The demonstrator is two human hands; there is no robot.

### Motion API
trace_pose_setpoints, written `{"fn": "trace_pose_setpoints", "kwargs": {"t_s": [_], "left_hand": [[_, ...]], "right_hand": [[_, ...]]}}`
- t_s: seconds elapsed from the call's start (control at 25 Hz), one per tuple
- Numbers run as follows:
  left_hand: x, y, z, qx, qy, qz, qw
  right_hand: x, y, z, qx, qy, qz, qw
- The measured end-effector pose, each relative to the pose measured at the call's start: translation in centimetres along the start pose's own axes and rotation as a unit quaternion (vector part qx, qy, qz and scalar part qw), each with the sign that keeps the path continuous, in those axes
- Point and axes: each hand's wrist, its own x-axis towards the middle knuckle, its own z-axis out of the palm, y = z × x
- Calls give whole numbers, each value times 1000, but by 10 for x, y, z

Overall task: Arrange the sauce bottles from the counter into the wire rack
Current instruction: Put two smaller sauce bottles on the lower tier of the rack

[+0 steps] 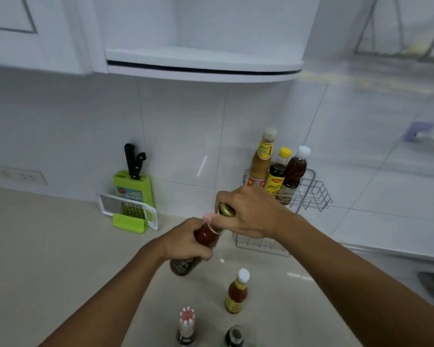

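Both arms outstretched, left grip (186, 242) and right grip (251, 214) closed.

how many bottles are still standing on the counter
3: a yellow-label bottle below the right hand, a red-and-white-capped bottle and a dark-capped bottle at the bottom edge. More may sit out of frame.

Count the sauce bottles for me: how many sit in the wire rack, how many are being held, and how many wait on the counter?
In the wire rack: 3
Held by the left hand and right hand together, the red sauce bottle: 1
Standing on the counter: 3
Total: 7 bottles
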Motion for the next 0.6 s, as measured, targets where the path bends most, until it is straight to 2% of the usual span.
{"fn": "trace_pose_setpoints", "kwargs": {"t_s": [0.08,0.12,0.2,0.24,0.32,0.36,0.4,0.44,0.52,0.56,0.6], "left_hand": [[-1,27,-3,0,-54,7,998],[-1,38,-1,3,-46,5,999],[-3,57,4,89,73,-22,993],[-4,64,8,190,156,-35,969],[-4,74,21,402,273,-49,873],[-4,79,28,441,298,-51,845],[-6,83,32,437,299,-51,847],[-7,87,30,395,271,-57,876],[-8,94,19,145,132,-67,978],[-7,99,14,9,26,-70,997],[-6,103,11,-86,-60,-67,992]], "right_hand": [[-4,2,-11,-31,54,-28,998],[-5,3,-13,-24,74,-8,997],[-7,7,-11,18,94,85,992],[-7,9,-9,65,93,143,983],[-9,11,-5,160,89,235,955],[-11,12,-6,187,79,266,942],[-14,13,-12,208,59,284,934],[-16,14,-19,226,38,283,931],[-20,15,-36,264,46,228,936],[-21,16,-43,268,72,186,943],[-21,18,-49,257,94,150,950]]}}
